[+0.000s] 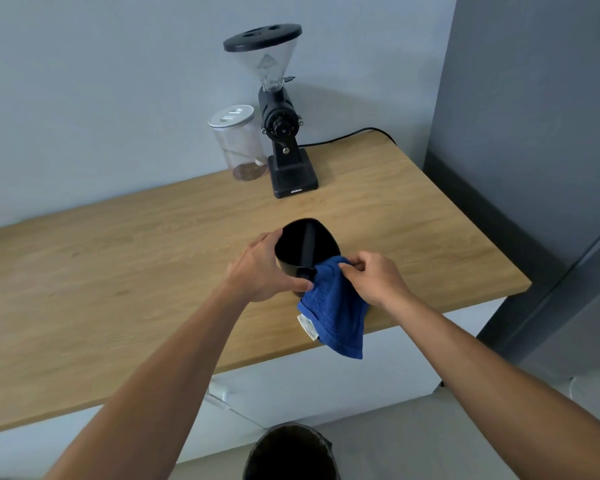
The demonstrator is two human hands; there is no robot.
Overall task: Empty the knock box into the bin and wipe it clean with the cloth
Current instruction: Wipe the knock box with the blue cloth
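Observation:
The black knock box (pixel 293 245) with its black crossbar is held above the wooden counter, its mouth tilted towards me. My left hand (pixel 262 268) grips its left side and rim. My right hand (pixel 374 278) pinches a blue cloth (pixel 333 306) against the box's near right rim; the cloth hangs down past the counter edge, a white label showing. The dark bin (pixel 290 452) stands on the floor below, right under my arms. The inside of the knock box looks dark and I cannot tell whether anything is in it.
A black coffee grinder (pixel 281 133) with a clear hopper stands at the back of the wooden counter (pixel 118 271), its cable trailing right. A clear jar (pixel 239 147) with a silver lid sits to its left. A grey panel (pixel 534 133) rises at the right.

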